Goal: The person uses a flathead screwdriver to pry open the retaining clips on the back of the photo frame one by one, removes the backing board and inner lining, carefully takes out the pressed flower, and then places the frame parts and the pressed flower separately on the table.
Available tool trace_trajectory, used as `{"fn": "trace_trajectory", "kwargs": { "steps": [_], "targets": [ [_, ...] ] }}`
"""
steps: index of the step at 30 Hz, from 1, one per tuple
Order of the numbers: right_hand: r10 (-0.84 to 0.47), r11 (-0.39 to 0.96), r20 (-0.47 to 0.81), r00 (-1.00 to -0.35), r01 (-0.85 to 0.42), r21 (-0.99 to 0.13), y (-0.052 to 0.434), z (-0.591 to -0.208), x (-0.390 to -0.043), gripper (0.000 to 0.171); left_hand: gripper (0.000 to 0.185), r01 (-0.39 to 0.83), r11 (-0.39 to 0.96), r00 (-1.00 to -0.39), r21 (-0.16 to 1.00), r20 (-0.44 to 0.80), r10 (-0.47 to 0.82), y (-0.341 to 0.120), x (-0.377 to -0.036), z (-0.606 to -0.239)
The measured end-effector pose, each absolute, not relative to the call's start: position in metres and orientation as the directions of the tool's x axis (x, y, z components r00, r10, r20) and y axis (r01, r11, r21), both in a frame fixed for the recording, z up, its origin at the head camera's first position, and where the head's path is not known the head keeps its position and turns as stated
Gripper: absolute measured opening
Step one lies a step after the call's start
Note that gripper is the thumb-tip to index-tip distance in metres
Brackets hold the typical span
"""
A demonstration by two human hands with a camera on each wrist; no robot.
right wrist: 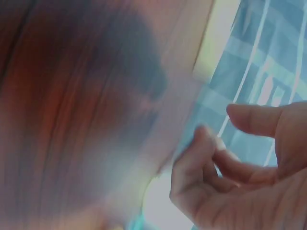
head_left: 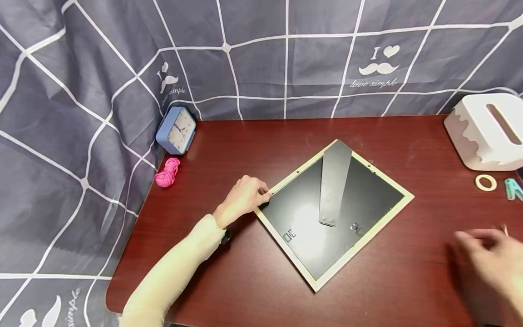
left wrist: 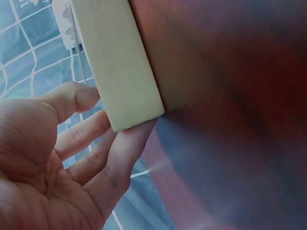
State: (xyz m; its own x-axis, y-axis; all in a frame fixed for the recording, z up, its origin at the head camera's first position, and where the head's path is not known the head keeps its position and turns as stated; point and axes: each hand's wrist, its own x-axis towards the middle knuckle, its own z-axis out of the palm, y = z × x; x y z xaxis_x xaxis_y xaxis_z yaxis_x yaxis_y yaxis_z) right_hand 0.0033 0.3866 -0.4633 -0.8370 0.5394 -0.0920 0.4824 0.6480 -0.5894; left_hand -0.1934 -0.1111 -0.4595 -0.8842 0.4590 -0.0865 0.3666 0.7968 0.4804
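Note:
A picture frame (head_left: 365,245) lies back up on the table, turned so one corner points toward me. Its rim is cream, its backing board (head_left: 294,204) black, and a grey stand leg (head_left: 336,190) lies across the board. My left hand (head_left: 245,195) holds the frame by its left corner. In the left wrist view, the thumb and fingers of the left hand (left wrist: 91,158) are at the end of the cream rim (left wrist: 117,67). Away to the right, my blurred right hand (head_left: 492,261) is over the table; in its wrist view the right hand (right wrist: 235,167) has loosely bent fingers with nothing visible between them.
A blue alarm clock (head_left: 176,131) and pink yarn (head_left: 167,172) sit at the table's left edge. On the right are a white tissue box (head_left: 486,131), a roll of tape (head_left: 485,182) and a teal clip-like item (head_left: 513,189). A grey checked curtain (head_left: 261,68) hangs behind.

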Motion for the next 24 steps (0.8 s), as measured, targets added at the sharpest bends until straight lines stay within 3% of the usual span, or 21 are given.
{"fn": "trace_trajectory", "kwargs": {
  "steps": [1, 3, 7, 14, 19, 24],
  "targets": [
    [0.452, 0.701, -0.145, -0.880, 0.451, -0.553, 0.373, -0.458, 0.001, 0.036, 0.010, 0.344, 0.801, -0.889, 0.490, -0.105, 0.445, -0.112, -0.187, -0.451],
    [0.241, 0.801, -0.232, -0.942, 0.329, -0.501, 0.342, -0.448, -0.002, 0.043, 0.009, 0.326, 0.804, -0.898, 0.498, -0.104, 0.428, -0.114, -0.178, -0.449],
    [0.060, 0.754, -0.375, -0.925, 0.288, -0.590, 0.289, -0.447, -0.003, 0.041, 0.012, 0.320, 0.795, -0.905, 0.516, -0.081, 0.417, -0.118, -0.165, -0.452],
    [0.004, 0.726, -0.344, -0.939, 0.239, -0.645, 0.253, -0.447, -0.006, 0.029, 0.011, 0.280, 0.779, -0.923, 0.561, -0.065, 0.379, -0.131, -0.146, -0.473],
    [0.007, 0.753, -0.330, -0.944, 0.222, -0.619, 0.246, -0.448, -0.015, 0.035, 0.008, 0.224, 0.819, -0.946, 0.528, -0.084, 0.313, -0.142, -0.138, -0.502],
    [-0.001, 0.768, -0.293, -0.956, 0.186, -0.613, 0.243, -0.448, -0.027, 0.039, 0.011, 0.186, 0.849, -0.961, 0.494, -0.090, 0.263, -0.146, -0.125, -0.509]
  ]
}}
